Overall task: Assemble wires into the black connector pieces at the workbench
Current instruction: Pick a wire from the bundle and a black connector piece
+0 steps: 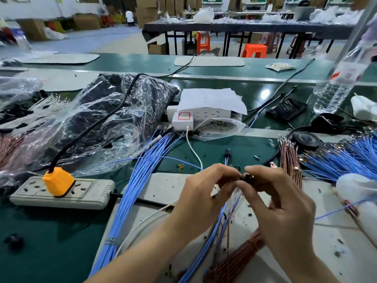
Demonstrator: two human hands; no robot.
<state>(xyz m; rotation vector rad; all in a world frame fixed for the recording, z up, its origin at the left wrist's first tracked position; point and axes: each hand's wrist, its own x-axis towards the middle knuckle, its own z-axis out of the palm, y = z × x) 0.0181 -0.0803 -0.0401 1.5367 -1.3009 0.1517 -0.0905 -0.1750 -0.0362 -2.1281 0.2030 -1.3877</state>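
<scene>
While the left hand [204,189] and right hand [282,201] pinch it with curled fingertips, the small black connector [247,179] trails blue wires [222,219] beneath them.

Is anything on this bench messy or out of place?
Small black scraps are strewn over the grey mat, and one blue wire lies loose across the bench, apart from the tied blue bundle. Nothing looks spilled. The left hand and right hand pinch a black connector.

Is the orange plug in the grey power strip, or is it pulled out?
In. The orange plug sits flat on a socket of the power strip, with no prongs showing.
</scene>
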